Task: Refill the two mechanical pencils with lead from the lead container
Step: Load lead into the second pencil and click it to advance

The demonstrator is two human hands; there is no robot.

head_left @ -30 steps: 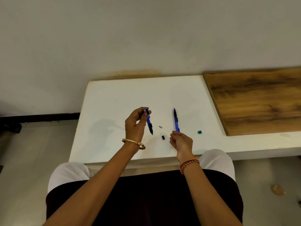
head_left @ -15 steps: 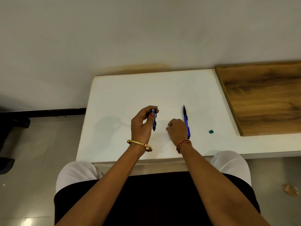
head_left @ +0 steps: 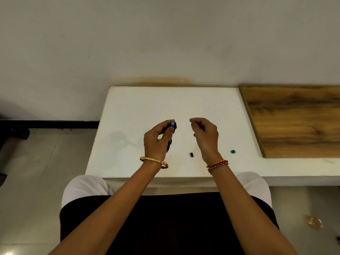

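holding the blue mechanical pencil (head_left: 171, 134) upright, open end up, in the left hand (head_left: 156, 142), bring the right hand (head_left: 205, 134), its fingertips pinched on something too thin to see, from 3 o'clock and feed slowly.

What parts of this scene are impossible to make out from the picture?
- Second pencil: not seen in the head view; the right hand may cover it.
- What the right fingers pinch: too small to tell.
- Held pencil: its middle is hidden by the left hand.
- Black piece and green piece: too small to identify.
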